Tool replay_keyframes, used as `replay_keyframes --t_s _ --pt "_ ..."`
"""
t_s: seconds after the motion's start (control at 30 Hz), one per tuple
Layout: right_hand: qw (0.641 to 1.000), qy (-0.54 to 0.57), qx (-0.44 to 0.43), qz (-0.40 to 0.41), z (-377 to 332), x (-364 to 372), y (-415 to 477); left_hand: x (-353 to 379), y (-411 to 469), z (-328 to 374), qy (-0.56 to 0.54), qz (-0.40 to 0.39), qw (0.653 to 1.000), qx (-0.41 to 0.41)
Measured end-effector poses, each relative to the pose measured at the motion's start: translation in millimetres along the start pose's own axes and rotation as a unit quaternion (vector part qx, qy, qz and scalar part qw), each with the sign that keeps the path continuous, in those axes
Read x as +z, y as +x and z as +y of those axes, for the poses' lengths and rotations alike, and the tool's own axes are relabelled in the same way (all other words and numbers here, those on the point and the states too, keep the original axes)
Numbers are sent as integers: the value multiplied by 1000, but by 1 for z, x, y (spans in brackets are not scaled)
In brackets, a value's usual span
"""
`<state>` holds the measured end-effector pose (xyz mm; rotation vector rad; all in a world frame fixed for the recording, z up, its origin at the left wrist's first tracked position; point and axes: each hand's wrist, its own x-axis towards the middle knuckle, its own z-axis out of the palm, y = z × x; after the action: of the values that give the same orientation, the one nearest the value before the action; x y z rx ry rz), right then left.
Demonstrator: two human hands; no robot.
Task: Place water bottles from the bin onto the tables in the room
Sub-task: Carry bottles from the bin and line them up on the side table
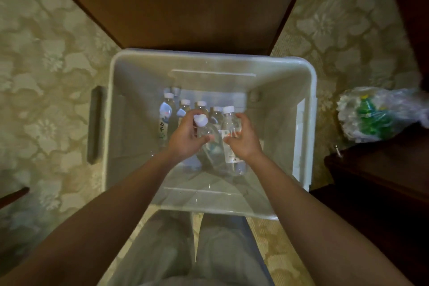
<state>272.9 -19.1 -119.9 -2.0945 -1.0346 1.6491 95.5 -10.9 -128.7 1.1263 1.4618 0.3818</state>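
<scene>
A translucent white plastic bin (306, 104) stands on the carpet in front of me. Several clear water bottles with white caps (167, 111) lie side by side on its floor. Both my arms reach down into the bin. My left hand (185, 139) grips one bottle (201, 123) by its neck and shoulder, the cap tilted up toward me. My right hand (243, 139) curls its fingers round another bottle (231, 121) on the right of the row, at its labelled body.
A dark wooden panel (185, 2) rises just behind the bin. Dark wooden furniture (376, 181) stands at the right, with a plastic bag of green items (371, 116) above it. Patterned carpet (46, 76) lies all round. My grey-trousered legs (185, 251) are below the bin.
</scene>
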Motion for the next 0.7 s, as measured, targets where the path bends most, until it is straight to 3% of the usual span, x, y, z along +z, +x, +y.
replay_keyframes --t_s 0.13,0.4,0.57,0.7 --pt "998 44 2 -52 -28 3 -17 -35 -22 16 -40 -2 999 10" --pt "977 180 36 -109 -86 21 -62 -87 -79 34 -165 86 983 -10" --pt "962 221 14 -161 -127 29 -89 -103 -109 45 -266 151 951 -38" --pt "958 192 -20 -214 -153 43 -109 -112 -131 55 -354 194 913 -54"
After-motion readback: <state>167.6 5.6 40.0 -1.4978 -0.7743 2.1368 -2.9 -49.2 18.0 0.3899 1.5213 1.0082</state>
